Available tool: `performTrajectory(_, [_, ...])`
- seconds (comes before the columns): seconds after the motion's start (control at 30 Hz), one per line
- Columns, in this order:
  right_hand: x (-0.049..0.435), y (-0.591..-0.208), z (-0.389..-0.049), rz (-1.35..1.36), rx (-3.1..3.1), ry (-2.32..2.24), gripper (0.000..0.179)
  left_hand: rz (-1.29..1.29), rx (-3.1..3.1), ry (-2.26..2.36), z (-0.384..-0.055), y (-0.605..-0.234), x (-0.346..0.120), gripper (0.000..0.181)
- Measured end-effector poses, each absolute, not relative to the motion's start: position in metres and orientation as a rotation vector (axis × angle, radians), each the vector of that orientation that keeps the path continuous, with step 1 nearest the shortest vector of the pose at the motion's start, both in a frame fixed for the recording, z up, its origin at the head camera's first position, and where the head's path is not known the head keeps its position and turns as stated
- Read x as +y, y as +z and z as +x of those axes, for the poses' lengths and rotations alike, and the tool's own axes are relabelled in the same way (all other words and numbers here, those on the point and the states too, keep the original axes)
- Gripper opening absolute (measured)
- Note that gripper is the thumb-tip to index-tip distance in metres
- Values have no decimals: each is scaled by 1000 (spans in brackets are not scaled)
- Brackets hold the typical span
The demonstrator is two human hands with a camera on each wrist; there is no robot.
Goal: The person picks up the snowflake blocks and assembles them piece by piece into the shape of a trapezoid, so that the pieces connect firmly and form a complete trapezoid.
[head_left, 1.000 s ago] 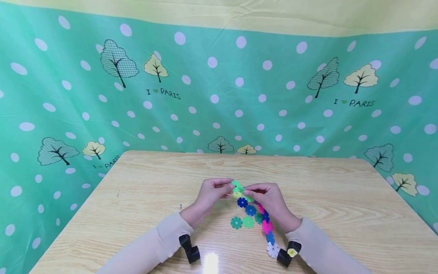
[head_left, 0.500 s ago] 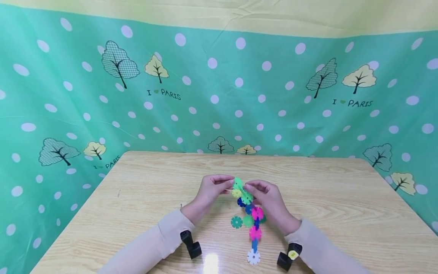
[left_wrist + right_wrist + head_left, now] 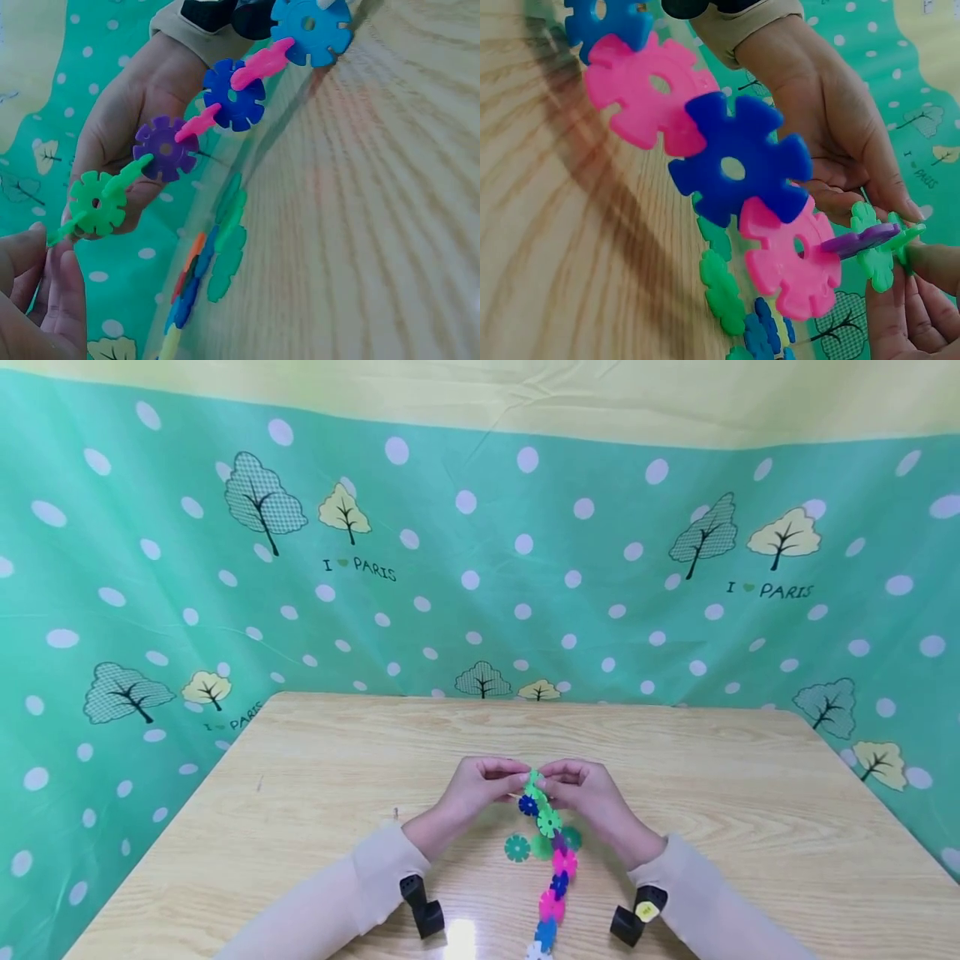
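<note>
A chain of slotted snowflake discs in green, purple, pink, blue and white hangs down toward the viewer in the head view, with a pink disc point(image 3: 565, 864) about midway. At its top end are bright green discs point(image 3: 533, 781). My left hand point(image 3: 483, 785) pinches a green disc there between thumb and fingers. Opposite it, my right hand point(image 3: 596, 797) pinches the green end of the chain too, fingertips almost meeting. A purple disc point(image 3: 166, 148) follows the green ones, then pink and a dark blue disc point(image 3: 739, 159). The white end disc point(image 3: 538, 952) is cut off by the frame's bottom edge.
Loose discs lie flat on the wooden table point(image 3: 337, 760) behind the chain, among them a teal one point(image 3: 517, 848) and a dark blue one point(image 3: 528, 805). Wrist cameras point(image 3: 422, 906) sit under both sleeves. A green dotted curtain point(image 3: 480, 552) hangs behind the table.
The chain has swung from beside the right wrist to the middle, its white end now lower and nearer the viewer. My left hand has shifted right, bringing the hands closer together.
</note>
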State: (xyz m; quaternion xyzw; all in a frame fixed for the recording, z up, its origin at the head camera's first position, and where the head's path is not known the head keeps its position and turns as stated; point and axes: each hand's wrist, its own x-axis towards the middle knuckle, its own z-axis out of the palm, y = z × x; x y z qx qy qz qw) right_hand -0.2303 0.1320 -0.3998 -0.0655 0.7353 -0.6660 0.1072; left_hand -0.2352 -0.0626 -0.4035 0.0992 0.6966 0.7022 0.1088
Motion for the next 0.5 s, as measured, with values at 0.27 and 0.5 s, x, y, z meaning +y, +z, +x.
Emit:
performTrajectory(0.27, [140, -403, -228, -206, 2177, -1950, 33, 289, 2108, 1850, -220, -412, -78, 28])
performTrajectory(0.5, [148, -405, -227, -188, 2184, -1942, 35, 446, 2186, 1619, -208, -417, -86, 29])
